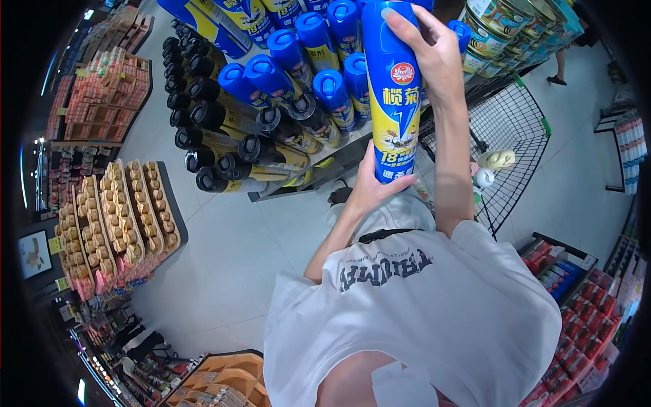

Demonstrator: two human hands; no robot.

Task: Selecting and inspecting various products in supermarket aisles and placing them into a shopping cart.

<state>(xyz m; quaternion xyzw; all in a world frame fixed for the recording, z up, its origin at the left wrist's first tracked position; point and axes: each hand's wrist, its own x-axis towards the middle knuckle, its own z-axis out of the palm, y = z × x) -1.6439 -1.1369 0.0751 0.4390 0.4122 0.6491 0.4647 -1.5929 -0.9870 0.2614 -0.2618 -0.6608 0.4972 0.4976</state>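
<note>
Both hands hold one large aerosol insecticide can (394,107), blue and yellow with insects printed on its front. My right hand (441,58) wraps around its blue cap end, thumb across the front. Lower down, my left hand (370,180) grips the base between thumb and fingers. The can is tipped so its printed front faces me. Behind it, blue-capped spray cans (333,96) stand in a group on a display shelf (333,157). Black-capped spray cans (211,117) fill the shelf's left and front. The can hides part of the display.
A wire shopping cart (529,173) stands right of my arm, with a pale yellow bottle (498,160) and a white-capped container (483,177) in it. Stacked tins (488,43) rise at upper right. Tiered brown-wrapped goods (119,219) stand left; red packs (585,325) lower right. Other people are farther off.
</note>
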